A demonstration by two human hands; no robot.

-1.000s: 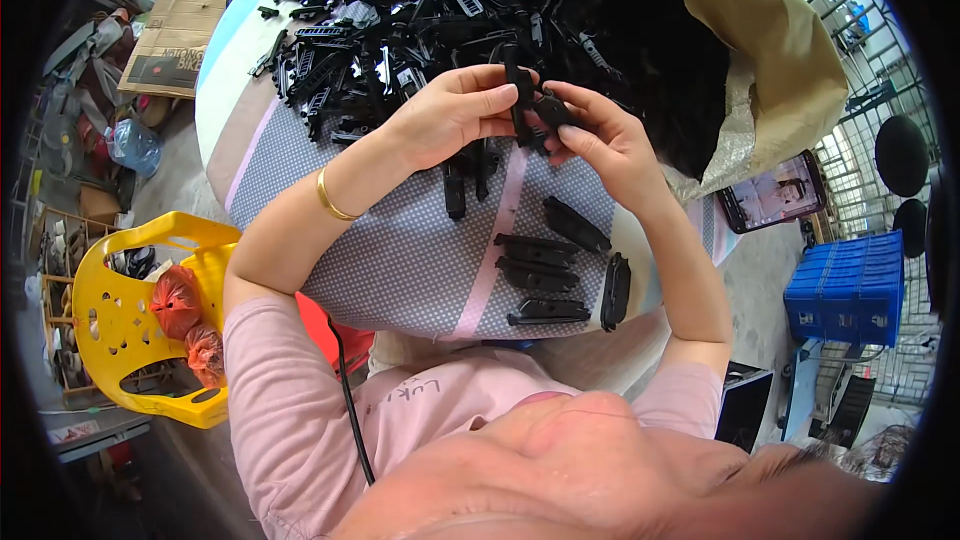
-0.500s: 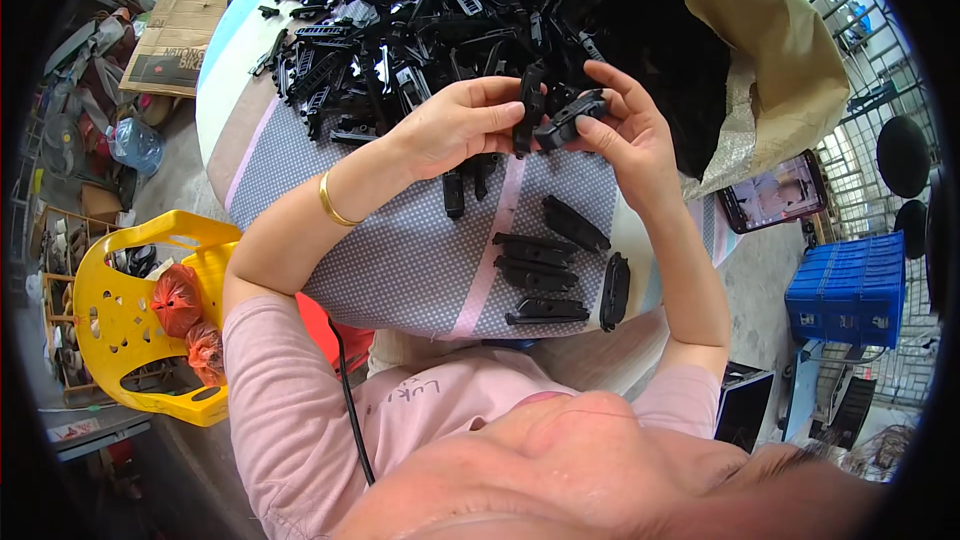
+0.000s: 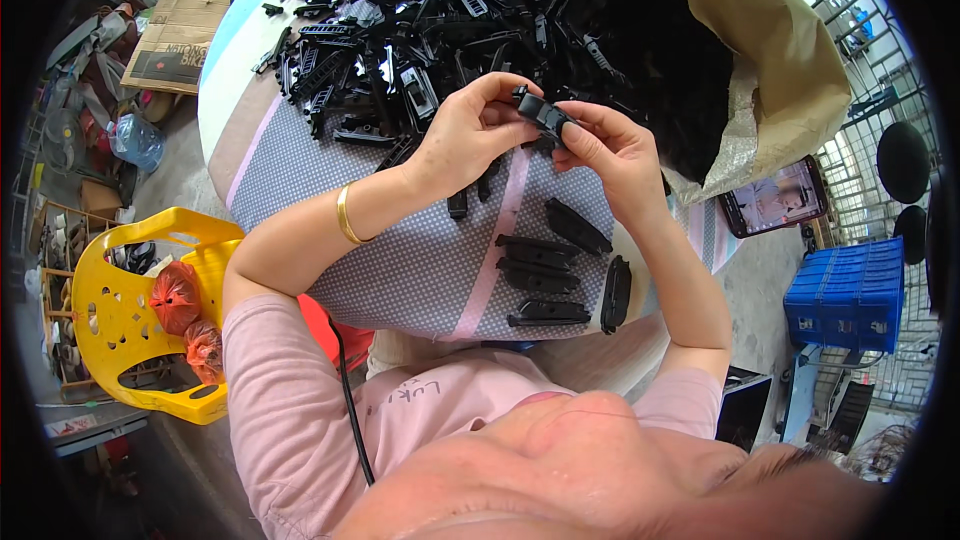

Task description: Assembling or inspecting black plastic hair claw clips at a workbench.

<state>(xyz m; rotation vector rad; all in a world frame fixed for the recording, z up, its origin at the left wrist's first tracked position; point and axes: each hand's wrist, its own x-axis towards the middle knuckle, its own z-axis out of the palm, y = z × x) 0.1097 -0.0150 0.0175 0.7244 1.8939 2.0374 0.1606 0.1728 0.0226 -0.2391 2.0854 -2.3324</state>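
Over the middle of the table, a black plastic part [image 3: 543,114] is held up between both hands; its exact kind cannot be told. My left hand [image 3: 472,132] pinches one end between thumb and fingers. The other end is gripped by my right hand [image 3: 608,145], its thumb lying across the part. Below them several long black plastic pieces [image 3: 540,265] lie in a loose group near the table's front edge. Just beyond the hands spreads a large heap of black plastic parts [image 3: 420,30].
The patterned cloth-covered table [image 3: 400,270] fills the centre. An open brown sack [image 3: 790,60] of black material stands at the far right, a phone [image 3: 775,200] beside it. On the floor are a yellow chair [image 3: 110,310] with red bags, left, and a blue crate [image 3: 845,295], right.
Two black pieces held apart, one in each hand, are now brought together into one compact shape. My right hand has moved left and slightly down, toward my left hand.
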